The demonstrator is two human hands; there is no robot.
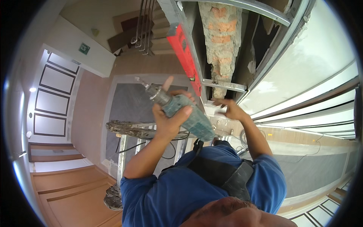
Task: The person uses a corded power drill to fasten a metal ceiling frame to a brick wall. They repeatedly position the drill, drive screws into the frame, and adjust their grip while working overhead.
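My left hand point(169, 120) is wrapped round the green body of a power drill point(197, 123). The drill's metal chuck and bit point up and to the left, and its rear end is close to my chest. A finger of that hand sticks out beside the chuck. My right hand point(232, 110) holds nothing, fingers spread, just below the metal crossbar point(224, 85) of a stud frame. A red spirit level point(184, 56) stands along the frame's left upright. Between the uprights a rough strip of brick and mortar point(222, 39) shows.
Below my left arm is a metal ladder point(121, 153), with a worn, dark-wrapped bar point(132, 129) and a black cable near it. White panelling point(298, 72) runs along the right. Stairs point(162, 36) with a metal railing lie beyond the level. A panelled door point(55, 94) is at left.
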